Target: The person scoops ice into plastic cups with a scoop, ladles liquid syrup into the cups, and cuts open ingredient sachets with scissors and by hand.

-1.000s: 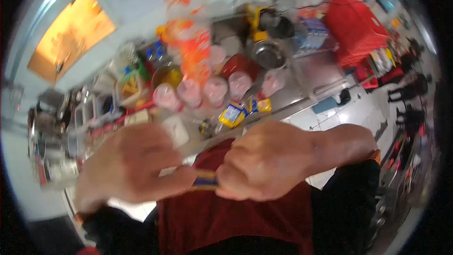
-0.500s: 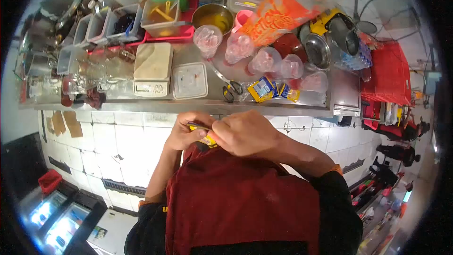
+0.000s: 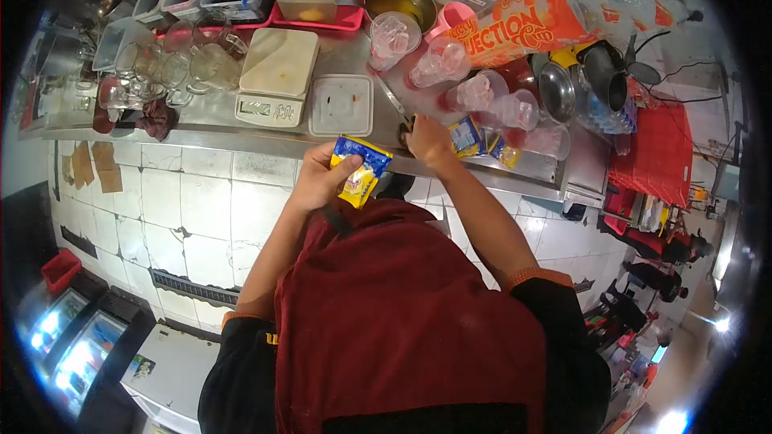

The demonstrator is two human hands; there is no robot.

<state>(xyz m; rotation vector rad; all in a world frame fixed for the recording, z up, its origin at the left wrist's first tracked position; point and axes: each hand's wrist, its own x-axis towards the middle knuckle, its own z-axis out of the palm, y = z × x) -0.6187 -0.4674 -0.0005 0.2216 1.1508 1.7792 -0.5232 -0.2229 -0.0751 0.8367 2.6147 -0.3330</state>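
My left hand [image 3: 320, 181] is closed on a blue and yellow sachet [image 3: 358, 169], its thumb pressed across the front, just off the counter's front edge. Over the counter edge, my right hand [image 3: 429, 143] has its fingers closed round the dark handles of a pair of scissors [image 3: 391, 96]. The scissor blades point away from me, flat on the steel, and the hand partly hides the handles. Just right of that hand lie more blue and yellow sachets [image 3: 466, 137]. Behind them stand several plastic cups of ice [image 3: 480, 92] with red at the bottom.
A kitchen scale [image 3: 279, 72] and a lidded white container [image 3: 342, 104] stand left of the scissors on the steel counter [image 3: 217, 116]. Glass mugs [image 3: 213, 68] crowd the left side. Farther back are a metal bowl [image 3: 400, 4] and an orange printed cup sleeve [image 3: 523, 24].
My hands were together on the sachet at my chest. The right hand has let go and reached forward to the scissors; the left now holds the sachet alone, its front showing.
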